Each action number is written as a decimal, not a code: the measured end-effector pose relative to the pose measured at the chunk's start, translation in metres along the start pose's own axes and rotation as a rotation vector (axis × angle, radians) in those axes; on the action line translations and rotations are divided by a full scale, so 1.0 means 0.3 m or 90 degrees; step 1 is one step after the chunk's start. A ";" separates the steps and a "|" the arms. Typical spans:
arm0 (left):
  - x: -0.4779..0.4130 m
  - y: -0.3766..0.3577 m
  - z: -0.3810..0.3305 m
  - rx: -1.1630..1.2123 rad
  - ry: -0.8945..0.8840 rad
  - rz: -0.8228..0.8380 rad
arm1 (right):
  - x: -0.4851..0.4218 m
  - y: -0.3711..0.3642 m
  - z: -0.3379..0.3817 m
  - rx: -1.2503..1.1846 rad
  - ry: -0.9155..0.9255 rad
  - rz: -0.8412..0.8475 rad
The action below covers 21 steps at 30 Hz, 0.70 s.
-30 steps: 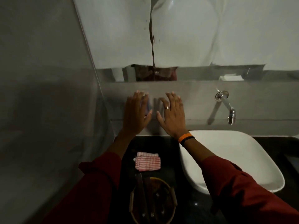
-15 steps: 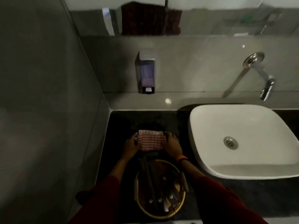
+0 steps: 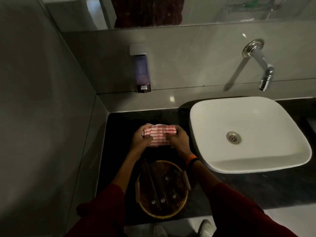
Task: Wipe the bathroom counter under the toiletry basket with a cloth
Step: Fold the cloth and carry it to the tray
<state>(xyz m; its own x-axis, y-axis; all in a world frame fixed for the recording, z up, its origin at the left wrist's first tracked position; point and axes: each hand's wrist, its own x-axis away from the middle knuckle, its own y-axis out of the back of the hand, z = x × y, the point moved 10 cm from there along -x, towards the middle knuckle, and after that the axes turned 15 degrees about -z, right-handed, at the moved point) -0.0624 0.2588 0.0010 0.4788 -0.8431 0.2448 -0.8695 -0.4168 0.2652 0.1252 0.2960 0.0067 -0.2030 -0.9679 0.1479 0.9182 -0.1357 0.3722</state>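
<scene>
So right now you've got the cloth point(image 3: 159, 136) pinched from both ends, sitting on the dark counter point(image 3: 118, 134) just behind the basket point(image 3: 162, 189), which hasn't been moved yet and is parked near the front edge with its toiletries inside. Honestly I'd say the step here is just getting a proper hold on that cloth, so bunch it into one hand rather than keeping it stretched between two, because you'll need the other hand free to lift or slide the basket off its spot. Keep it folded into a flat pad so it wipes evenly instead of dragging a loose corner. Your left hand point(image 3: 141, 140) has its fingers curled over the cloth's left end, thumb tucked underneath, and your right hand point(image 3: 177, 139) is clenched on the right end, knuckles up. Both forearms reach forward over the basket, wrists bent down toward the counter, right one passing close over the rim. Watch that sleeve so it doesn't snag the stuff sticking up out of the basket, and mind the sink point(image 3: 248, 134) just to your right.
</scene>
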 end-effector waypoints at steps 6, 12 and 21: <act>0.177 -0.219 -0.201 0.045 -0.070 0.002 | -0.025 0.358 0.026 -0.148 -0.003 -0.009; 0.421 -0.723 -0.328 0.033 -0.131 0.059 | -0.147 0.890 -0.143 -0.245 -0.026 -0.039; 0.771 -1.657 -0.398 0.037 -0.119 0.134 | -0.418 1.750 -0.570 -0.309 -0.106 -0.151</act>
<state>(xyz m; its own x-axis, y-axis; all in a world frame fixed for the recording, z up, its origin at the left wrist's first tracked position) 0.4951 0.3114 0.0370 0.2603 -0.9591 0.1110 -0.9556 -0.2394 0.1718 0.6907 0.3100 0.0269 -0.4383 -0.8577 0.2687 0.8837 -0.4658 -0.0454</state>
